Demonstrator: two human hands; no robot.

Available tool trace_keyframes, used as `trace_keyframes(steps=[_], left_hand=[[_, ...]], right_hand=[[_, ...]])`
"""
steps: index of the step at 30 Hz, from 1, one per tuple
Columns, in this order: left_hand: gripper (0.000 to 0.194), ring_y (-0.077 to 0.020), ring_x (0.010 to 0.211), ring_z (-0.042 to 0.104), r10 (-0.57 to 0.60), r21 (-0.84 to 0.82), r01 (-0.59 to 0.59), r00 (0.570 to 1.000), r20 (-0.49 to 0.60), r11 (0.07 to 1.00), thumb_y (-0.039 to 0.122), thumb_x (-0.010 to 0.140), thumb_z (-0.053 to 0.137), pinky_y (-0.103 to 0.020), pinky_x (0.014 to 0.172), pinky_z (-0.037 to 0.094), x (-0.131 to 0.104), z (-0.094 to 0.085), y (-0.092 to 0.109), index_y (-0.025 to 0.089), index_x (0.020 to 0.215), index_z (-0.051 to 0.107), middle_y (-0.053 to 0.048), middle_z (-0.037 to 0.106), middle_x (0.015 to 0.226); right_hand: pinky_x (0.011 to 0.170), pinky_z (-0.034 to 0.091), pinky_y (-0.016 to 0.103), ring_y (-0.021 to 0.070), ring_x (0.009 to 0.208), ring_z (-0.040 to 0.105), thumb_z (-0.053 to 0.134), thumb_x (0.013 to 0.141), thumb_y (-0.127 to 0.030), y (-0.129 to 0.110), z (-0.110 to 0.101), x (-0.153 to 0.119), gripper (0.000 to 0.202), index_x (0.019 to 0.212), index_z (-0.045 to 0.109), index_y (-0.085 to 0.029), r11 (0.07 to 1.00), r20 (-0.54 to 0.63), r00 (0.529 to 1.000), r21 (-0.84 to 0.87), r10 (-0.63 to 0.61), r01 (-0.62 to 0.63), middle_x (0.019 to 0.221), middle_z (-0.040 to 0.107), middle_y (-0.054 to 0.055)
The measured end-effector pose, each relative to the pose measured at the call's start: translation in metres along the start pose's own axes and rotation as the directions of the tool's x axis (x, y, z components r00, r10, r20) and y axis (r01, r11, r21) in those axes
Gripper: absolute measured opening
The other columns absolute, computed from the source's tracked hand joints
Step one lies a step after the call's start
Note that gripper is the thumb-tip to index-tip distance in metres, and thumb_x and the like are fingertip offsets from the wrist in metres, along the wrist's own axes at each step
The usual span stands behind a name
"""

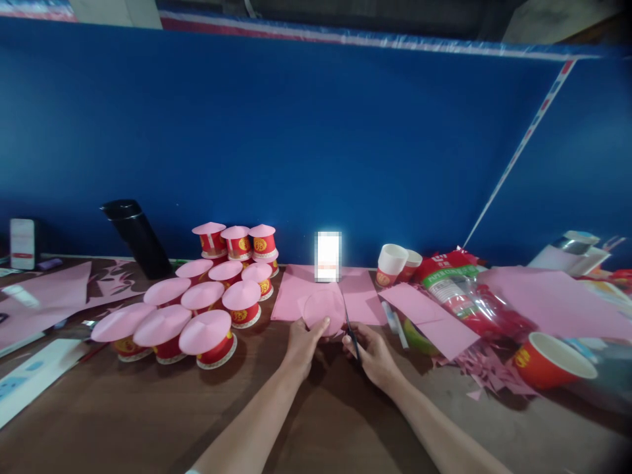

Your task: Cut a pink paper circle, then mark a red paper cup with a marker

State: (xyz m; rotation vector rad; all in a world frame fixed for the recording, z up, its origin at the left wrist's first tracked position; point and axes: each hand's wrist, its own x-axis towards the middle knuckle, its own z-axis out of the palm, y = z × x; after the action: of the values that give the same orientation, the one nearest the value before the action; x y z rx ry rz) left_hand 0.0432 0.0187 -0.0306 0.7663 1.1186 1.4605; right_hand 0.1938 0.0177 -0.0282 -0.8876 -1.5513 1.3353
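My left hand (305, 342) pinches a round pink paper piece (323, 311) by its lower left edge, thumb on top. My right hand (371, 352) is closed around dark scissors (351, 332), whose blades point up along the right edge of the round piece. Behind both hands, pink paper sheets (291, 296) lie on the brown table. To the left stand several red cups with pink cone tops; the nearest has a wide pink cone (205, 331).
A black bottle (138, 237) leans at the back left. White cups (392, 260), a red plastic package (454, 280), pink scraps (486, 372) and a tipped red cup (546, 361) lie at the right. A blue partition (316, 131) rises behind the table.
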Motion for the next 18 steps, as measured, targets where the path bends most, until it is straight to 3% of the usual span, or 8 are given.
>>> trace_keyframes(steps=[18], left_hand=[[0.037,-0.0146,0.055,0.06,0.026,0.026,-0.026,1.0,-0.009,0.999,0.038,0.06,0.071,-0.022,0.048,0.044,-0.0022,0.0023,0.0062,0.007,0.08,0.066,-0.009,0.068,0.067]], right_hand=[[0.051,0.04,0.02,0.0098,0.057,0.046,0.062,0.074,-0.038,0.001,0.001,0.001,0.033,0.097,0.058,-0.014,1.0,-0.029,1.0,0.0,0.006,-0.006,0.066,0.052,-0.001]])
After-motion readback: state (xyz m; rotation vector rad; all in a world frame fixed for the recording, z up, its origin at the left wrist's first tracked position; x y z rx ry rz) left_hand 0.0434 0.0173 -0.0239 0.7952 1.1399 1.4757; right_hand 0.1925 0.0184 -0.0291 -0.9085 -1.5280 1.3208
